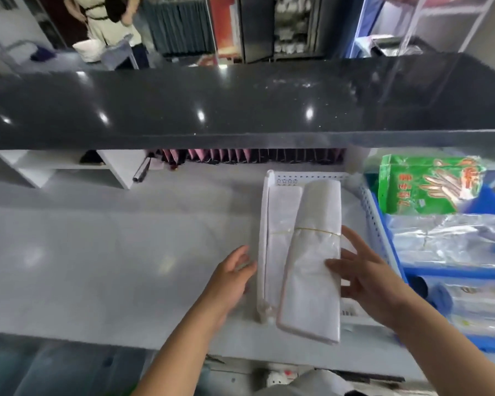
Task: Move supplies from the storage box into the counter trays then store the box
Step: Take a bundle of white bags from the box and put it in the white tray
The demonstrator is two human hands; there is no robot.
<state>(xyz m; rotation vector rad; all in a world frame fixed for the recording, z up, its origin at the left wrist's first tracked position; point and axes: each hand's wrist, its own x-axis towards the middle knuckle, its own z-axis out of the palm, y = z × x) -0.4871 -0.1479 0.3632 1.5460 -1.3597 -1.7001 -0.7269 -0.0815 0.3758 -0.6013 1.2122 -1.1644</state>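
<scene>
Hands (295,277) flank bag bundle (312,261) atop white tray (309,176).

The bundles (312,252) hide most of the white tray (306,176). The blue bin (486,201) runs off the right edge (its contents blurred), and print on the green packet (426,184) is unreadable.

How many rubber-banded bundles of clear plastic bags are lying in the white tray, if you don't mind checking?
2. The left bundle lies along the white tray's left wall; the right bundle overlaps it, its near end overhanging the tray, touched by the right hand. More may lie hidden underneath.
</scene>
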